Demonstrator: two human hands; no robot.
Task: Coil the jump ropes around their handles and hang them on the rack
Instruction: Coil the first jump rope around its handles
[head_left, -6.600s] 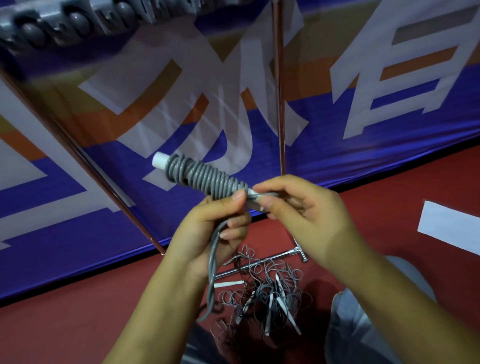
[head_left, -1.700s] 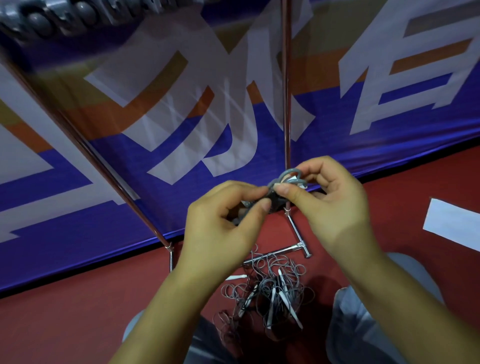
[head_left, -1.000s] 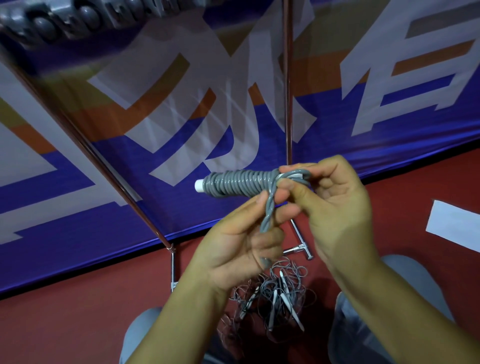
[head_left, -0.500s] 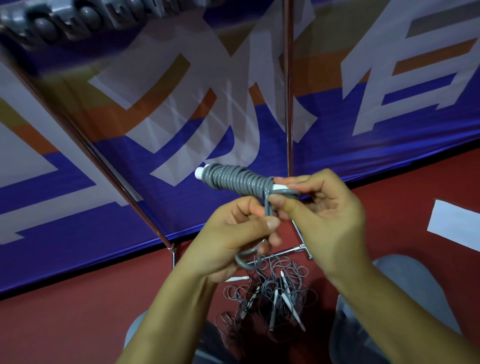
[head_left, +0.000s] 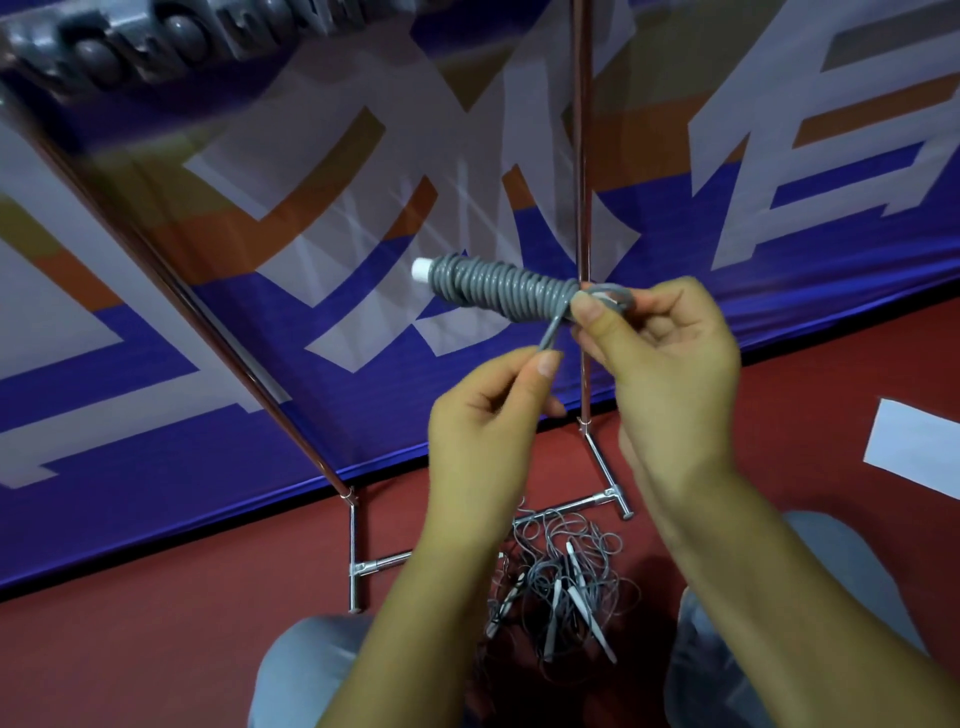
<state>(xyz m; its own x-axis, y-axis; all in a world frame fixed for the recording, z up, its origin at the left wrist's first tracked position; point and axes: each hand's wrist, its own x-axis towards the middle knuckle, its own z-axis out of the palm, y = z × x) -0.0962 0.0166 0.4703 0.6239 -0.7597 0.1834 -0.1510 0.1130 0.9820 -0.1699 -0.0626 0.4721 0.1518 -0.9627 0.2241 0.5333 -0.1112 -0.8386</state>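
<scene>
From my head view, my right hand (head_left: 670, 358) pinches the near end of the coiled jump rope (head_left: 498, 288), held up in front of the banner (head_left: 260, 322), while my left hand (head_left: 493, 421) pinches its loose tail just below. The cord looks light, springy and a bit slick, so I judge it best held at the wrapped handle end. No containers here; more jump ropes lie in a tangled pile (head_left: 561, 577) on the floor (head_left: 156, 649) by the rack (head_left: 583, 208).

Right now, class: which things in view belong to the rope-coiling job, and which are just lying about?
Part of the job:
- coiled jump rope, gripped by the right hand
- its loose end, pinched by the left hand
- tangled ropes on the floor
- rack

Lying about:
- white sheet
- banner
</scene>
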